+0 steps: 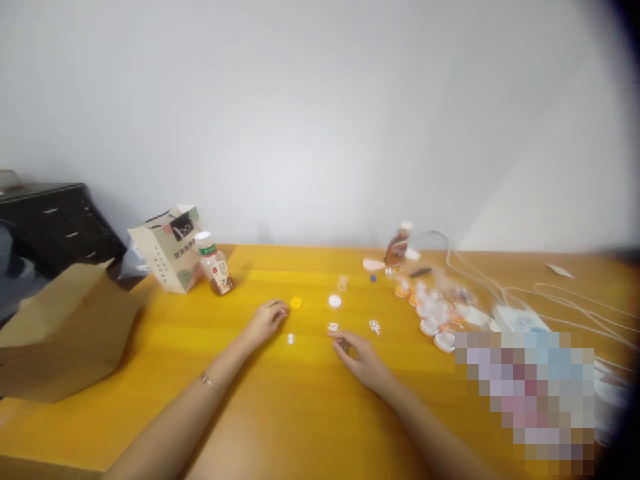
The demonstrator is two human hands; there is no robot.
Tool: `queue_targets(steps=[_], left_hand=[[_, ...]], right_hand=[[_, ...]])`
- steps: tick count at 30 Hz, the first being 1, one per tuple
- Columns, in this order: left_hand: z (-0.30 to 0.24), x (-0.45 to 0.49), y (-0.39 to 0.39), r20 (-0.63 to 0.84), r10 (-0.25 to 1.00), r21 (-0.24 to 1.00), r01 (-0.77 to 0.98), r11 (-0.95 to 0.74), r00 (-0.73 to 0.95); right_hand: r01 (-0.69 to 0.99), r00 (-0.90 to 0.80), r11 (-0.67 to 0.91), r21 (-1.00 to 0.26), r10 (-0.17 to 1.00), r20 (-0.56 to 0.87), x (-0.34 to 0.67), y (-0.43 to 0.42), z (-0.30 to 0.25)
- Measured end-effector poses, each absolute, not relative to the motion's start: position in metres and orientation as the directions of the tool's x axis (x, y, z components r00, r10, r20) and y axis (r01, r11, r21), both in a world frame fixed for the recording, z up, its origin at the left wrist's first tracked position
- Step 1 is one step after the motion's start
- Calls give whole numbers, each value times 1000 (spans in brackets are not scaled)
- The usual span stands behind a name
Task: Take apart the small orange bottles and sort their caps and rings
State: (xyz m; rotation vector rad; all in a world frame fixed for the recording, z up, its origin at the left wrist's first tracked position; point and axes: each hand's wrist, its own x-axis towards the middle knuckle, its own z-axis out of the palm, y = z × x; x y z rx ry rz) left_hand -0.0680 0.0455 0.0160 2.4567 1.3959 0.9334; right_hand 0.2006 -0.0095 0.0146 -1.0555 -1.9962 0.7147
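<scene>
My left hand rests on the yellow table with its fingers curled loosely, beside a small yellow disc. A tiny white piece lies just right of it. My right hand lies flat-ish with fingers stretched toward a small white patterned piece. Another white patterned piece and a white round disc lie close by. Neither hand visibly holds anything.
A tea bottle and a paper bag stand at the back left, a brown envelope further left. A second bottle, several clear capsules with orange bases and white cables fill the right side.
</scene>
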Motion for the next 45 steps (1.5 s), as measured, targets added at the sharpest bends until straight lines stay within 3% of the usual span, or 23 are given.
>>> queue_targets(steps=[2,6,9,18,27,35,41,45], left_hand=[[22,-66,37,431,799,426,687,-590,419],[32,-62,21,285,757,464,606,-646,589],[31,-58,15,209,756,499,597,-628,620],[34,-50,4,197,777,541,595,-595,598],[33,-84,24,172,888,570,693,-442,426],[32,-82,25,143,889,515,734,-443,436],[34,-91,20,1,886,502,766,-402,464],[38,-93,17,-27,867,535,740,-407,497]], right_hand=[[433,-366,503,-748,857,364,201,-9,15],[432,-343,498,-752,862,373,203,-8,15],[434,-338,498,-751,863,376,204,-8,14],[435,-332,515,-738,854,400,205,-7,16],[482,-247,491,-726,871,425,218,0,25],[503,-233,487,-714,872,431,220,-1,27],[594,-77,437,-675,866,494,240,10,34],[759,146,271,-592,815,561,280,13,55]])
